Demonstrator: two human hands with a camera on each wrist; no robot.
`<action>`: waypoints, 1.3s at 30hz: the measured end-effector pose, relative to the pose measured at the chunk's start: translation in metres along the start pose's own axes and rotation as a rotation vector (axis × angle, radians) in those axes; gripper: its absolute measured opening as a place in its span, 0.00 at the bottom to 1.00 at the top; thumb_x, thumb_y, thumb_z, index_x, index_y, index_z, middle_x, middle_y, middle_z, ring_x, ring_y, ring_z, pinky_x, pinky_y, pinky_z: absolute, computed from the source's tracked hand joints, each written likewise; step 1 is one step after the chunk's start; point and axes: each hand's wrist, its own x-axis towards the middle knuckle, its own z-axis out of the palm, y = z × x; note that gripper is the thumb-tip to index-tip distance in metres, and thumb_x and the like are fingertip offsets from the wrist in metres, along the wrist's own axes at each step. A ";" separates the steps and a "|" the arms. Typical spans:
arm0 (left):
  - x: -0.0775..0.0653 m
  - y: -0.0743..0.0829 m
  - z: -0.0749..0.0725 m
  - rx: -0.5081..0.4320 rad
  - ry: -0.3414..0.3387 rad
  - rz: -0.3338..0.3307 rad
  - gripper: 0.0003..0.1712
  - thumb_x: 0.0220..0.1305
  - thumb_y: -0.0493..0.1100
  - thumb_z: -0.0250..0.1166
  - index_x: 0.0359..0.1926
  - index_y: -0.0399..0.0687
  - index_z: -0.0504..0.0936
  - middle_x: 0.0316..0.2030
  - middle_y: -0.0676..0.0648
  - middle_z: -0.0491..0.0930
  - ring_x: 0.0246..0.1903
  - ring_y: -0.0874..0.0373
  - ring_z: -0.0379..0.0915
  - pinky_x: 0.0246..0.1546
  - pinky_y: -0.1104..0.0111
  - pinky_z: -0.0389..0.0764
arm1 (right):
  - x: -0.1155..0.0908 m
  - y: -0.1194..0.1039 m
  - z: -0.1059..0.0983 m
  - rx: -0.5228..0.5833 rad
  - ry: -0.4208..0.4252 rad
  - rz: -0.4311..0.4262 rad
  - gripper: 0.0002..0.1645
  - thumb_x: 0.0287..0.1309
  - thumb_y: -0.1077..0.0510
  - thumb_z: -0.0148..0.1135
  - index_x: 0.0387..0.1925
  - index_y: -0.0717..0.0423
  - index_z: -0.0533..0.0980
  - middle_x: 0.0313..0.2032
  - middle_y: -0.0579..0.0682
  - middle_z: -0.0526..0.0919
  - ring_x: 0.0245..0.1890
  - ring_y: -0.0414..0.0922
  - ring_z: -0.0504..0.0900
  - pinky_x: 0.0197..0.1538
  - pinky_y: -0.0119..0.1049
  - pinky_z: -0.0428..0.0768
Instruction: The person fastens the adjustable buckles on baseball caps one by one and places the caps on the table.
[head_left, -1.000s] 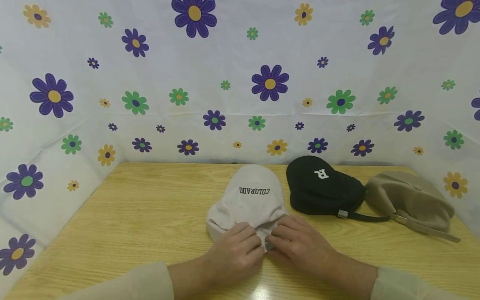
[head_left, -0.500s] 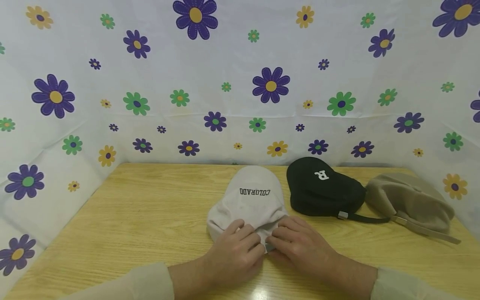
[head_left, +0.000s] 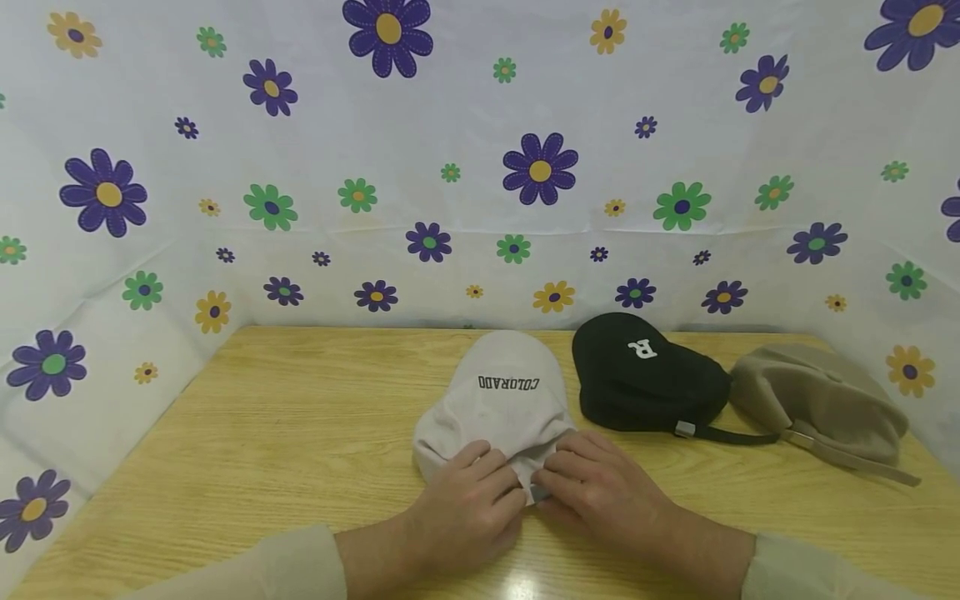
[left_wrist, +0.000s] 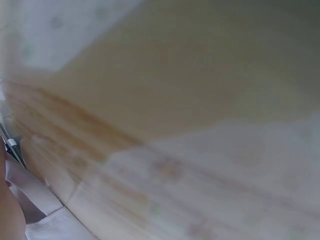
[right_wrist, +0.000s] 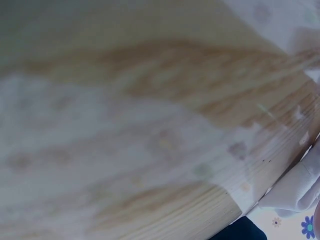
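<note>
A light grey baseball cap point(head_left: 510, 400) with COLORADO lettering, upside down in the head view, lies in the middle of the table, its back opening toward me. My left hand point(head_left: 468, 508) pinches the strap at the back of this cap, fingers curled. Opposite it, my right hand point(head_left: 603, 487) pinches the other side of the strap, and a small grey buckle-like piece point(head_left: 538, 493) shows between the hands. The thumbs are mostly hidden. The cap's pale cloth point(left_wrist: 62, 227) edges into the left wrist view, and the cap point(right_wrist: 295, 187) also appears at the right wrist view's edge.
To the right of the grey cap lies a black cap point(head_left: 637, 383) with a white R and a loose strap. Beyond it sits a tan cap point(head_left: 817, 400), its strap trailing. A flower-print cloth point(head_left: 420, 150) hangs behind the wooden table point(head_left: 300, 400).
My left hand's forefinger has lifted slightly off the cap's cloth, and the hand has shifted a little. The right hand and all three caps stay in place.
</note>
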 end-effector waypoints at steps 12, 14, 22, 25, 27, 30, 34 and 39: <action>0.001 0.000 -0.001 -0.007 0.003 0.012 0.12 0.60 0.40 0.51 0.23 0.51 0.78 0.25 0.55 0.76 0.29 0.58 0.71 0.40 0.66 0.73 | 0.000 0.000 0.000 0.006 0.007 0.007 0.16 0.43 0.52 0.80 0.37 0.48 0.86 0.33 0.40 0.84 0.40 0.40 0.77 0.51 0.34 0.75; 0.001 0.000 0.000 -0.018 -0.001 0.013 0.12 0.60 0.40 0.51 0.22 0.51 0.77 0.25 0.55 0.76 0.29 0.59 0.71 0.39 0.67 0.72 | 0.000 0.000 0.000 0.002 0.007 0.005 0.16 0.43 0.52 0.80 0.37 0.48 0.85 0.33 0.40 0.84 0.40 0.40 0.77 0.51 0.34 0.75; 0.001 0.000 0.000 -0.038 -0.005 0.025 0.14 0.62 0.39 0.51 0.23 0.51 0.77 0.25 0.55 0.75 0.29 0.59 0.71 0.39 0.68 0.73 | 0.001 0.000 0.000 -0.004 0.012 -0.011 0.16 0.43 0.51 0.80 0.37 0.49 0.85 0.33 0.40 0.84 0.39 0.40 0.77 0.51 0.34 0.75; 0.001 0.000 0.001 -0.046 -0.006 0.030 0.13 0.63 0.39 0.51 0.23 0.51 0.78 0.25 0.55 0.75 0.30 0.60 0.71 0.40 0.68 0.72 | 0.001 0.000 0.000 -0.001 0.017 -0.018 0.17 0.44 0.51 0.80 0.37 0.49 0.85 0.33 0.40 0.84 0.39 0.40 0.76 0.51 0.34 0.74; 0.001 0.000 0.001 -0.046 -0.003 0.035 0.12 0.62 0.39 0.52 0.23 0.51 0.78 0.25 0.55 0.75 0.30 0.60 0.71 0.39 0.68 0.72 | 0.001 0.000 0.001 0.002 0.018 -0.022 0.17 0.44 0.51 0.80 0.37 0.49 0.85 0.33 0.40 0.85 0.39 0.40 0.76 0.51 0.34 0.74; 0.001 0.000 0.001 -0.039 0.006 0.041 0.12 0.62 0.39 0.53 0.24 0.51 0.78 0.25 0.55 0.75 0.30 0.59 0.71 0.39 0.68 0.72 | 0.000 0.001 0.000 0.011 0.014 -0.021 0.16 0.44 0.51 0.79 0.37 0.49 0.85 0.34 0.40 0.85 0.39 0.40 0.76 0.51 0.34 0.74; 0.002 0.000 0.001 -0.023 0.012 0.046 0.14 0.65 0.39 0.51 0.24 0.50 0.78 0.25 0.55 0.75 0.30 0.59 0.72 0.41 0.68 0.73 | 0.001 0.001 0.000 0.016 0.008 -0.016 0.15 0.45 0.52 0.79 0.37 0.49 0.85 0.34 0.40 0.85 0.39 0.40 0.76 0.51 0.34 0.74; 0.001 0.000 0.000 -0.006 0.017 0.033 0.15 0.65 0.40 0.51 0.24 0.51 0.79 0.26 0.55 0.77 0.31 0.59 0.73 0.42 0.67 0.74 | 0.001 0.000 -0.001 0.018 0.002 -0.001 0.16 0.45 0.52 0.79 0.38 0.50 0.85 0.35 0.41 0.84 0.40 0.41 0.77 0.52 0.35 0.74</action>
